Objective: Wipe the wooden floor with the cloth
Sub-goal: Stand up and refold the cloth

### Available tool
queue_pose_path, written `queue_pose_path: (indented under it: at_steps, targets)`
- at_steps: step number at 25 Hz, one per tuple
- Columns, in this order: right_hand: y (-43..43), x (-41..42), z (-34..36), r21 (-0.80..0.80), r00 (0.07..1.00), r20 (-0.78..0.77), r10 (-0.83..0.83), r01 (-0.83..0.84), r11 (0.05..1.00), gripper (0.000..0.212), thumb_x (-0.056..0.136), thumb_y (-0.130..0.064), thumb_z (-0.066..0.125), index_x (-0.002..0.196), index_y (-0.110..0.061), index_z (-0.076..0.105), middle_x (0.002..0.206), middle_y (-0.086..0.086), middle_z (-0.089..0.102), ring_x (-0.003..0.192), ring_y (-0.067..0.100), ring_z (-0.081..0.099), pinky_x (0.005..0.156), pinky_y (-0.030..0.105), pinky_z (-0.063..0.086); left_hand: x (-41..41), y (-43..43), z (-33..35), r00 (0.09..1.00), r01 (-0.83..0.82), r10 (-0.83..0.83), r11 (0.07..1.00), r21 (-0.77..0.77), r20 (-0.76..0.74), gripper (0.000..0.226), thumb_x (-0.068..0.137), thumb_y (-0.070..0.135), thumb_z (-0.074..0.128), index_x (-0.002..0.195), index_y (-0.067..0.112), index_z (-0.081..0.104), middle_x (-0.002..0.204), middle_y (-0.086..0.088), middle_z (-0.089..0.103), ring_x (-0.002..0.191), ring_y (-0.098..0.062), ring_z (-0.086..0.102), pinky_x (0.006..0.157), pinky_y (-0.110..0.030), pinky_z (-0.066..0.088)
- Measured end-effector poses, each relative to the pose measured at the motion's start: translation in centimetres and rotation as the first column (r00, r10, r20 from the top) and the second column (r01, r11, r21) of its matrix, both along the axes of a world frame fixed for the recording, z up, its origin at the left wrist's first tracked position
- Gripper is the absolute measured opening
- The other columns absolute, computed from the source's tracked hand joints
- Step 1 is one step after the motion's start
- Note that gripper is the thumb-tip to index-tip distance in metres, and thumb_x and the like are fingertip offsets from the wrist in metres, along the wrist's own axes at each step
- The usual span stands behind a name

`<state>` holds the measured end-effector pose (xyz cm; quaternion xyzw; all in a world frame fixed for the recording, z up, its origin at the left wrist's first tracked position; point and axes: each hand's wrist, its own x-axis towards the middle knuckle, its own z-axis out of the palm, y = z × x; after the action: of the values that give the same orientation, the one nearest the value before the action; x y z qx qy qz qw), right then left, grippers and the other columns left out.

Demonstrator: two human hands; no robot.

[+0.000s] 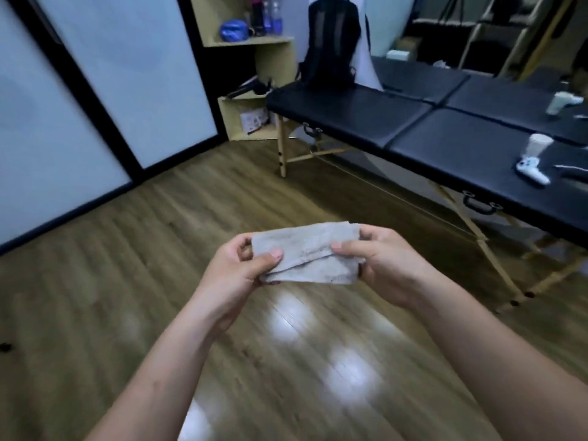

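Observation:
A folded grey cloth [307,251] is held up in the air between both hands, well above the wooden floor [133,281]. My left hand [237,275] pinches its left end with the thumb on top. Gripping the right end is my right hand [386,265], thumb pressed on the fold. The cloth is doubled over, with a crease along its lower middle. The floor below shows bright light reflections.
A black padded folding table [413,128] on wooden legs stands to the right, with a black backpack [332,43] and white controllers [533,168] on it. A wooden corner shelf [273,55] is behind. White panels with black frames [105,78] line the left wall.

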<state>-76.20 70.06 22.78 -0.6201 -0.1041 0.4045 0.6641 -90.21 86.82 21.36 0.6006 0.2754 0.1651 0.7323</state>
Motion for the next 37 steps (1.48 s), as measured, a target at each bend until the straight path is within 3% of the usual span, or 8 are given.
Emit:
queue_pose_path:
  at_steps: [9, 15, 18, 22, 26, 29, 33, 37]
  targets:
    - [20.0, 20.6, -3.4, -0.088, 0.973, 0.19, 0.133, -0.118, 0.989, 0.02, 0.083, 0.011, 0.065, 0.1, 0.004, 0.061, 0.094, 0.02, 0.068, 0.085, 0.026, 0.066, 0.075, 0.038, 0.053, 17.8, 16.9, -1.8, 0.964, -0.255, 0.257, 0.966, 0.046, -0.062, 0.017, 0.09, -0.003, 0.065, 0.106, 0.004, 0.067, 0.095, -0.012, 0.077, 0.083, -0.019, 0.07, 0.07, -0.026, 0.056]
    - [35.3, 32.1, -1.2, -0.083, 0.951, 0.24, 0.195, -0.18, 0.98, 0.016, 0.091, 0.004, 0.06, 0.104, -0.004, 0.063, 0.101, 0.02, 0.072, 0.094, 0.037, 0.07, 0.079, 0.055, 0.056, 28.7, 30.6, 0.3, 0.9, -0.432, 0.435, 0.897, 0.096, -0.019, 0.024, 0.088, -0.004, 0.068, 0.108, 0.008, 0.059, 0.088, -0.011, 0.074, 0.071, -0.015, 0.067, 0.059, -0.025, 0.053]
    - [43.1, 37.6, -1.4, -0.081, 0.936, 0.297, 0.19, -0.173, 0.982, 0.018, 0.091, 0.001, 0.063, 0.104, -0.01, 0.067, 0.097, 0.011, 0.075, 0.092, 0.029, 0.073, 0.076, 0.045, 0.059, 34.6, 38.2, -1.0, 0.843, -0.534, 0.536, 0.829, 0.167, 0.035, 0.028, 0.085, -0.004, 0.071, 0.096, 0.014, 0.052, 0.091, -0.014, 0.065, 0.075, -0.013, 0.061, 0.067, -0.03, 0.051]
    - [55.3, 45.8, -1.9, -0.127, 0.934, 0.3, 0.196, -0.165, 0.978, 0.023, 0.092, 0.001, 0.062, 0.106, -0.016, 0.068, 0.097, 0.006, 0.076, 0.09, 0.022, 0.074, 0.082, 0.045, 0.06, 43.3, 50.8, -2.9, 0.878, -0.478, 0.473, 0.853, 0.21, 0.08, 0.025, 0.085, -0.014, 0.063, 0.091, 0.01, 0.06, 0.087, -0.002, 0.064, 0.07, 0.003, 0.059, 0.064, -0.013, 0.047]
    - [63.0, 53.5, -0.8, -0.201, 0.942, 0.288, 0.174, -0.118, 0.972, 0.032, 0.09, 0.004, 0.062, 0.111, -0.021, 0.065, 0.099, 0.002, 0.076, 0.093, 0.021, 0.073, 0.09, 0.051, 0.057, 51.4, 59.7, -3.0, 0.94, -0.339, 0.339, 0.922, 0.187, 0.036, 0.035, 0.083, -0.018, 0.059, 0.093, 0.014, 0.067, 0.094, 0.004, 0.069, 0.077, -0.002, 0.063, 0.07, -0.023, 0.052]
    - [67.9, 59.9, 0.1, -0.174, 0.946, 0.323, 0.002, 0.057, 0.983, 0.041, 0.086, 0.005, 0.067, 0.11, -0.028, 0.057, 0.102, 0.002, 0.072, 0.091, 0.023, 0.071, 0.083, 0.044, 0.059, 59.4, 66.6, -2.7, 0.978, -0.205, 0.208, 0.937, 0.283, 0.019, 0.042, 0.079, -0.017, 0.063, 0.09, 0.023, 0.073, 0.116, 0.01, 0.063, 0.095, -0.001, 0.065, 0.082, -0.027, 0.054]
    - [75.4, 69.6, -1.3, -0.185, 0.91, 0.408, -0.074, 0.162, 0.969, 0.035, 0.087, 0.002, 0.068, 0.104, -0.024, 0.051, 0.105, -0.007, 0.058, 0.084, 0.019, 0.065, 0.071, 0.042, 0.056, 70.7, 74.7, -4.1, 0.988, -0.114, 0.149, 0.878, 0.465, -0.039, 0.045, 0.08, -0.011, 0.068, 0.08, 0.034, 0.073, 0.128, 0.02, 0.052, 0.11, -0.004, 0.061, 0.08, -0.008, 0.046]
    - [83.8, 81.2, -5.5, -0.219, 0.86, 0.505, -0.077, 0.214, 0.952, 0.031, 0.083, -0.002, 0.069, 0.087, -0.02, 0.045, 0.076, -0.002, 0.05, 0.06, 0.014, 0.045, 0.059, 0.033, 0.037, 82.2, 81.9, -6.5, 0.982, -0.115, 0.177, 0.836, 0.536, -0.065, 0.046, 0.085, -0.005, 0.069, 0.078, 0.041, 0.073, 0.128, 0.022, 0.047, 0.122, -0.009, 0.056, 0.094, -0.013, 0.049]
